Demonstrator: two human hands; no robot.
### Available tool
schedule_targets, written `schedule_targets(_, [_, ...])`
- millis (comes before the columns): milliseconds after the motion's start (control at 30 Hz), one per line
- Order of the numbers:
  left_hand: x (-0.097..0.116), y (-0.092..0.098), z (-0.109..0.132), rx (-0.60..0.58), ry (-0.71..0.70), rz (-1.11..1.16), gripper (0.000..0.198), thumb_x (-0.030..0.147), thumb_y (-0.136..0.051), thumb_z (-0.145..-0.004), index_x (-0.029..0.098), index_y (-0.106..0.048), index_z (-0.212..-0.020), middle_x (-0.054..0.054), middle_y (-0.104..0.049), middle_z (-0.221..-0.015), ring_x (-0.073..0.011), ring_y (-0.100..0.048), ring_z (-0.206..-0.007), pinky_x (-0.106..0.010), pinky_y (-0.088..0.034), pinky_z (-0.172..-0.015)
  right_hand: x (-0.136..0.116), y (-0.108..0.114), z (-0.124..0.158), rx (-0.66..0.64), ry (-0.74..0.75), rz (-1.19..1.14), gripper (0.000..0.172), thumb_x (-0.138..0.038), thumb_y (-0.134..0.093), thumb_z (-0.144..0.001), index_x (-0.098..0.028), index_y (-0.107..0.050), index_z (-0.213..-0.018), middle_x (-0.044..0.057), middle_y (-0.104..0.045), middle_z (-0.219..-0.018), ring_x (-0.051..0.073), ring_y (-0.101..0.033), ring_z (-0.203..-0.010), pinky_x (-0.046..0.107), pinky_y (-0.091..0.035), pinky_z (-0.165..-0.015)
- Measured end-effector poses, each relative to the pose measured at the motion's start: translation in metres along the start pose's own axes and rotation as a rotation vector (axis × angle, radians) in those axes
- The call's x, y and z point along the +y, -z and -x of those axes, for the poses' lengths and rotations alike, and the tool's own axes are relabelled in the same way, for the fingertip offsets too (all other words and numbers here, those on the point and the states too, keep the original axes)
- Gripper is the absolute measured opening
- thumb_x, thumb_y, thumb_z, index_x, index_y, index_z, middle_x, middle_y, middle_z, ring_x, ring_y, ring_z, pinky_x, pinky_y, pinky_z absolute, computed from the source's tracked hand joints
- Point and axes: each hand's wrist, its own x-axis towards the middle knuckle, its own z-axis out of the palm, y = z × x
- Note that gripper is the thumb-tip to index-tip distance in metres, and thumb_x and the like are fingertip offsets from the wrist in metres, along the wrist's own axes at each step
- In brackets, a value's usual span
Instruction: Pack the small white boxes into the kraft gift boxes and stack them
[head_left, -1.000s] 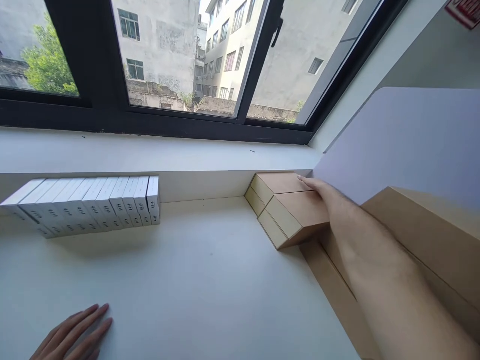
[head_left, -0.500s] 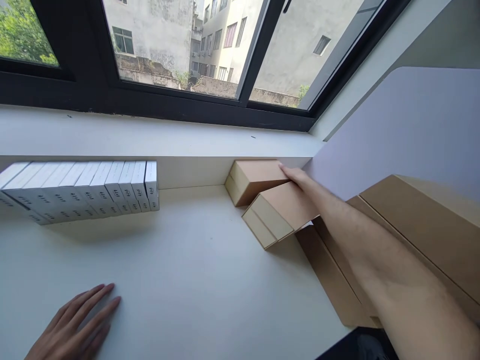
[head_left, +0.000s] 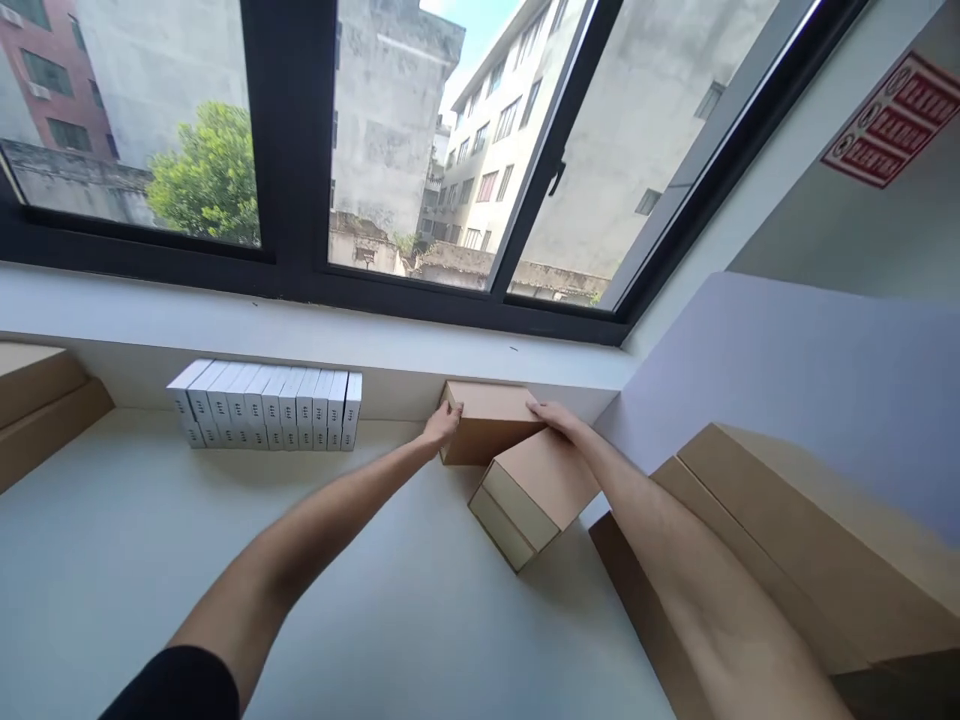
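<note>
A brown cardboard box (head_left: 495,402) stands at the back of the white surface, against the low wall under the window. My left hand (head_left: 444,424) is closed on its left end, with thumb and fingers at the edge. At the other end, my right hand (head_left: 556,414) grips the top right edge; part of its fingers is hidden. Just in front sits a second brown box (head_left: 547,475), set at an angle, with two pale bands along its near left side. My right forearm passes over its right corner.
A row of white small boxes (head_left: 270,405) stands left of my hands along the back. Larger brown cartons (head_left: 795,540) are stacked at the right, beneath my right arm. Another brown carton (head_left: 45,410) is at the far left. Behind runs the window sill (head_left: 300,335).
My left hand has moved from the lower left surface up to the rear box and taken hold of its left end. My right hand stays at that box. The view has tilted up and left.
</note>
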Motion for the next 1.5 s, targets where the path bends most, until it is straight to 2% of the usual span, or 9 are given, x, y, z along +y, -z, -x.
schedule_targets(167, [0.028,-0.001,0.02,0.079,-0.152,-0.006,0.075,0.055,-0.046,-0.097,0.011,-0.031,-0.156,-0.018,-0.029,-0.163,-0.0323,-0.028,-0.151,-0.039,-0.022,-0.123,-0.009,0.031,-0.006,0.027,-0.123,0.002,0.03,-0.039,-0.059,-0.098,-0.015,-0.063,-0.116,0.007,-0.066,-0.113,0.02,-0.066,-0.095,0.038,-0.057,-0.082])
schedule_targets(367, [0.062,0.113,0.144,0.149,-0.585,-0.216,0.065,0.053,-0.048,-0.096,0.018,-0.043,-0.15,-0.011,-0.045,-0.156,-0.0302,-0.039,-0.144,-0.044,-0.029,-0.12,-0.061,0.059,0.056,0.058,0.024,-0.156,0.043,-0.065,-0.046,-0.093,-0.025,-0.052,-0.079,0.005,-0.067,-0.076,0.024,-0.066,-0.074,0.031,-0.048,-0.06])
schedule_targets(533, [-0.011,0.201,0.278,0.273,-0.29,-0.413,0.063,0.056,-0.047,-0.095,0.023,-0.04,-0.149,-0.009,-0.053,-0.148,-0.0308,-0.048,-0.137,-0.042,-0.042,-0.112,-0.127,-0.023,0.179,-0.57,0.09,-0.819,0.048,-0.067,-0.061,-0.079,-0.026,-0.038,-0.089,-0.003,-0.063,-0.07,0.02,-0.067,-0.056,0.029,-0.05,-0.042])
schedule_targets(667, [-0.09,0.239,0.337,0.27,0.061,-0.294,0.062,0.064,-0.053,-0.088,0.023,-0.04,-0.133,-0.013,-0.063,-0.132,-0.0295,-0.064,-0.116,-0.041,-0.054,-0.094,-0.163,-0.105,0.246,-0.852,-0.044,-1.001,0.053,-0.064,-0.067,-0.074,-0.025,-0.035,-0.09,-0.008,-0.06,-0.061,0.016,-0.063,-0.046,0.026,-0.05,-0.039])
schedule_targets(767, [-0.104,0.258,0.348,0.266,0.182,-0.172,0.054,0.068,-0.061,-0.08,0.022,-0.046,-0.105,-0.011,-0.065,-0.122,-0.0268,-0.067,-0.105,-0.036,-0.053,-0.084,-0.176,-0.13,0.262,-0.923,-0.128,-1.064,0.05,-0.062,-0.067,-0.075,-0.024,-0.037,-0.09,-0.008,-0.06,-0.056,0.015,-0.062,-0.043,0.025,-0.051,-0.039])
schedule_targets(900, [-0.08,0.276,0.344,0.22,0.316,-0.16,0.053,0.062,-0.075,-0.068,0.02,-0.046,-0.082,-0.006,-0.067,-0.097,-0.0245,-0.064,-0.096,-0.029,-0.046,-0.073,-0.183,-0.123,0.255,-0.965,-0.16,-1.054,0.046,-0.055,-0.069,-0.075,-0.024,-0.04,-0.091,-0.008,-0.059,-0.057,0.014,-0.061,-0.039,0.023,-0.047,-0.035])
schedule_targets(1167, [-0.066,0.263,0.354,0.068,0.326,0.2,0.052,0.065,-0.054,-0.087,0.023,-0.067,-0.114,-0.01,-0.069,-0.123,-0.0276,-0.063,-0.116,-0.038,-0.053,-0.09,-0.179,-0.103,0.24,-0.986,-0.294,-1.137,0.028,-0.05,-0.059,-0.082,-0.024,-0.048,-0.087,-0.006,-0.05,-0.057,0.011,-0.049,-0.035,0.023,-0.039,-0.028])
schedule_targets(1367, [-0.088,0.286,0.342,0.341,-0.115,-0.27,0.06,0.058,-0.061,-0.086,0.028,-0.056,-0.137,-0.007,-0.048,-0.154,-0.0287,-0.042,-0.145,-0.048,-0.033,-0.121,-0.17,-0.083,0.23,-1.034,-0.214,-1.285,0.035,-0.057,-0.063,-0.083,-0.022,-0.062,-0.09,0.002,-0.065,-0.065,0.02,-0.065,-0.059,0.027,-0.05,-0.04])
schedule_targets(1500, [-0.096,0.295,0.304,0.233,-0.399,-0.39,0.043,0.042,-0.067,-0.087,0.026,-0.065,-0.126,-0.009,-0.064,-0.137,-0.0257,-0.057,-0.131,-0.041,-0.042,-0.114,-0.163,-0.072,0.199,-0.796,0.077,-0.979,0.054,-0.068,-0.057,-0.086,-0.017,-0.069,-0.071,0.01,-0.071,-0.066,0.021,-0.068,-0.06,0.03,-0.055,-0.054])
